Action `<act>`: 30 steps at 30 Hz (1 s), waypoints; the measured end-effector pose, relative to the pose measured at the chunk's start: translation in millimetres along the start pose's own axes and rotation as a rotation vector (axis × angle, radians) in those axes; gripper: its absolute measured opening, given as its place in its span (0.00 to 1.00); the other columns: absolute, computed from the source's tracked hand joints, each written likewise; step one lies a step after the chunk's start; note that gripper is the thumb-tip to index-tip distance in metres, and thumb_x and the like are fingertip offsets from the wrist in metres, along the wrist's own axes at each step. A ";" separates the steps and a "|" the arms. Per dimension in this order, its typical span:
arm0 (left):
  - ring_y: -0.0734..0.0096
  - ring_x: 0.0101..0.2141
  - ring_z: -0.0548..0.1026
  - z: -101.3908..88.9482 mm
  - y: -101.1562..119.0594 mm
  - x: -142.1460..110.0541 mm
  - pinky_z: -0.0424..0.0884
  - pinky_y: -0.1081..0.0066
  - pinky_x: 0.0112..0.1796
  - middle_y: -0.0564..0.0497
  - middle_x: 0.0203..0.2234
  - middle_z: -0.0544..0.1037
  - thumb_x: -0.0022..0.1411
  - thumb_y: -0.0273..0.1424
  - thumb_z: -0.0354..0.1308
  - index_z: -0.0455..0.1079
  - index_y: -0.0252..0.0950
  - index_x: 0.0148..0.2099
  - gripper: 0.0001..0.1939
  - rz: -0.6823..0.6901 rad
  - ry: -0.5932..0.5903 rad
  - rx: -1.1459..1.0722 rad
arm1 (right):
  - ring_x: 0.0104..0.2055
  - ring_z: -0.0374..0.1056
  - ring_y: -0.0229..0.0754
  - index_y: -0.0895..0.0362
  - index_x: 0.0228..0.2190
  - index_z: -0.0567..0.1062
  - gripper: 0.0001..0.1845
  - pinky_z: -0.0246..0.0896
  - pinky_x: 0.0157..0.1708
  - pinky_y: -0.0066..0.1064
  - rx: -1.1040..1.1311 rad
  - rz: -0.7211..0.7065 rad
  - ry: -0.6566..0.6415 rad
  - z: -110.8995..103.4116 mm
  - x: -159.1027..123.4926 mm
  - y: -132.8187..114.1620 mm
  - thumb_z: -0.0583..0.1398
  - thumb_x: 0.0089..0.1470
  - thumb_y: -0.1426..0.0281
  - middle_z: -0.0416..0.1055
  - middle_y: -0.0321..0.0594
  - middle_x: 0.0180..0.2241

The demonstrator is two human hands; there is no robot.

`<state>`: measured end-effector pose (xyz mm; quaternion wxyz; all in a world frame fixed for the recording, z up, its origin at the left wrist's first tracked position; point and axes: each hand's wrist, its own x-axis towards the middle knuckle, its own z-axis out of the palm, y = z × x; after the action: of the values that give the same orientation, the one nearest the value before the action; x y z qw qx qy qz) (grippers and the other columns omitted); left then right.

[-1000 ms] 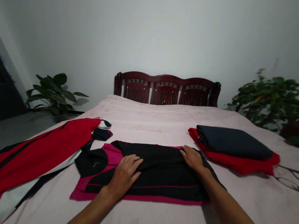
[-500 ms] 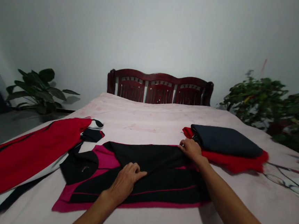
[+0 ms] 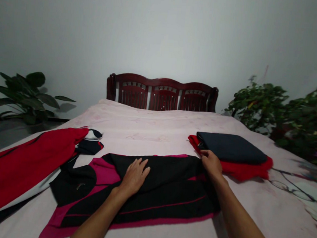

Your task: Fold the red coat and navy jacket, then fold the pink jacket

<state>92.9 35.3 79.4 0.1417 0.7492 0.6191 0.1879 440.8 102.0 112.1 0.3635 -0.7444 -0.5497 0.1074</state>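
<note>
A black and magenta top (image 3: 165, 197) lies sideways on the bed, its dark collar end to the left and a small logo showing there. One long black part of it, seemingly a sleeve, is laid along its far side. My left hand (image 3: 135, 174) rests palm down on that part with the fingers spread. At the top's far right corner, my right hand (image 3: 212, 164) has its fingers bent and pinched at the fabric edge. That hand is right beside a folded dark navy garment (image 3: 230, 147), which sits on a folded red garment (image 3: 242, 171).
A red garment with black stripes (image 3: 32, 163) and white and navy clothing spread across the left of the bed (image 3: 152, 127). Eyeglasses (image 3: 291, 190) lie at the right. Behind are a wooden headboard (image 3: 163, 93) and potted plants (image 3: 27, 94) on both sides.
My left hand has slid away from me over the top, its fingers now flatter. My right hand stays at the far right corner. The view has turned slightly to the right.
</note>
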 end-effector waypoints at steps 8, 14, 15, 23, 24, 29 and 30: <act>0.48 0.69 0.50 29.3 -3.7 -2.9 0.45 0.43 0.65 0.40 0.70 0.54 0.71 0.47 0.43 0.52 0.44 0.72 0.31 -0.120 -0.006 0.292 | 0.20 0.64 0.36 0.60 0.24 0.75 0.10 0.55 0.21 0.25 0.186 0.078 -0.273 -2.3 -8.1 22.0 0.61 0.49 0.65 0.69 0.36 0.18; 0.47 0.70 0.50 26.6 0.0 -4.6 0.44 0.39 0.64 0.40 0.70 0.54 0.70 0.47 0.43 0.52 0.44 0.72 0.32 -0.145 -0.002 0.294 | 0.18 0.62 0.36 0.59 0.27 0.74 0.18 0.55 0.18 0.27 0.398 0.094 -0.377 1.5 -15.4 7.2 0.69 0.43 0.57 0.67 0.34 0.17; 0.47 0.70 0.50 26.6 0.0 -4.6 0.44 0.38 0.64 0.39 0.70 0.54 0.70 0.47 0.43 0.52 0.45 0.72 0.32 -0.150 0.000 0.290 | 0.20 0.64 0.38 0.59 0.28 0.75 0.19 0.58 0.20 0.27 0.456 0.074 -0.367 2.9 -16.0 7.2 0.69 0.42 0.56 0.69 0.35 0.19; 0.44 0.69 0.49 28.4 -0.7 -3.2 0.43 0.31 0.61 0.38 0.70 0.54 0.69 0.48 0.43 0.53 0.46 0.72 0.32 -0.171 0.001 0.282 | 0.41 0.75 0.51 0.60 0.42 0.77 0.19 0.71 0.45 0.41 0.355 0.028 -0.209 12.6 -10.8 34.6 0.62 0.50 0.63 0.79 0.47 0.37; 0.44 0.69 0.49 28.7 -0.6 -3.1 0.43 0.31 0.61 0.38 0.70 0.54 0.69 0.48 0.44 0.53 0.46 0.72 0.32 -0.170 0.002 0.284 | 0.45 0.74 0.54 0.61 0.44 0.77 0.20 0.69 0.49 0.46 0.318 0.051 -0.186 11.8 -10.7 34.5 0.62 0.51 0.64 0.79 0.50 0.40; 0.44 0.69 0.50 30.5 0.5 -2.8 0.43 0.29 0.60 0.37 0.70 0.54 0.69 0.48 0.44 0.53 0.46 0.72 0.32 -0.168 0.012 0.297 | 0.64 0.59 0.58 0.62 0.59 0.70 0.28 0.49 0.64 0.52 -0.073 -0.260 0.071 16.0 -26.9 4.0 0.52 0.61 0.64 0.66 0.57 0.60; 0.44 0.69 0.50 30.7 0.5 -2.7 0.43 0.29 0.60 0.37 0.70 0.54 0.69 0.47 0.44 0.53 0.46 0.72 0.32 -0.169 0.012 0.302 | 0.66 0.56 0.56 0.61 0.61 0.68 0.29 0.46 0.66 0.50 -0.174 -0.409 0.067 20.9 -32.6 -3.7 0.50 0.63 0.63 0.63 0.55 0.63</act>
<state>107.0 33.1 52.0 0.0393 0.7062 0.7018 0.0846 414.2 82.2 91.8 0.3300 -0.6491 -0.6841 -0.0413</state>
